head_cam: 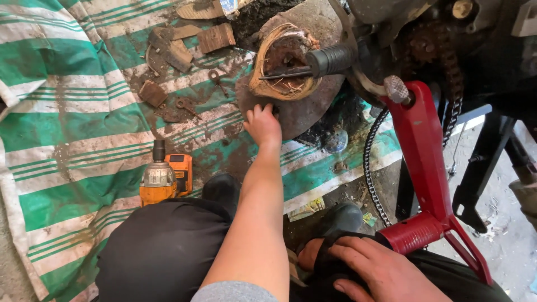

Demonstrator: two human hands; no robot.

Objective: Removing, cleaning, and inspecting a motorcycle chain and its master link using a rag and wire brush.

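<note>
Head view: my left hand [262, 124] grips the rusty disc [296, 112], probably already removed, while my right hand [386, 274] rests open on my knee.

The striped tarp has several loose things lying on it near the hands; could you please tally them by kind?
Cordless impact wrench: 1
Worn brown pad pieces: 3
Small ring-headed pins: 2
Rusty round disc, touched by the left hand: 1
Total: 7
The right hand rests by the red lever, off the tarp.
</note>
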